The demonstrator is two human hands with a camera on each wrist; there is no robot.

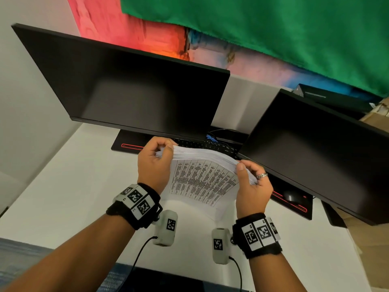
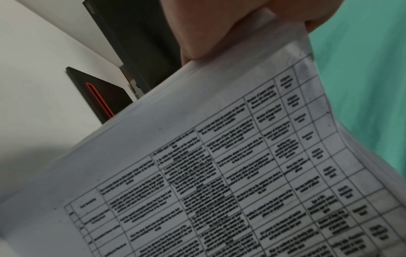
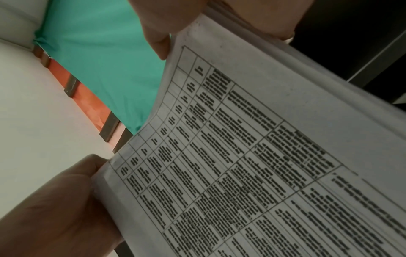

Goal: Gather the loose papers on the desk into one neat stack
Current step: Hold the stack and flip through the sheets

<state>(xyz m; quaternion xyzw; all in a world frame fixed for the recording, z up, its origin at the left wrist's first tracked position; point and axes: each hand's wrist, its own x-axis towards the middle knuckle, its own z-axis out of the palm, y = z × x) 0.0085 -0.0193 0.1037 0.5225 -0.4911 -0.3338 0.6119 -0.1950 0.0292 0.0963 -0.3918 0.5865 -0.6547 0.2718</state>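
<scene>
A thick bundle of white papers (image 1: 202, 182) with a printed table on the front sheet stands on edge on the white desk (image 1: 63, 186), bowed between both hands. My left hand (image 1: 154, 163) grips its upper left corner, thumb on the front sheet. My right hand (image 1: 251, 184), wearing a ring, grips the upper right edge. The left wrist view shows the printed sheet (image 2: 219, 173) up close, with my left hand (image 2: 215, 29) curled over its top corner. In the right wrist view the papers (image 3: 241, 156) fill the frame, the other hand (image 3: 54, 205) gripping their far edge.
Two dark monitors stand behind the papers, one at the left (image 1: 126, 85) and one at the right (image 1: 315, 148). A black keyboard (image 1: 210, 145) lies under them on a black mat with red trim (image 1: 130, 145). A mouse (image 1: 292, 196) sits right of my right hand.
</scene>
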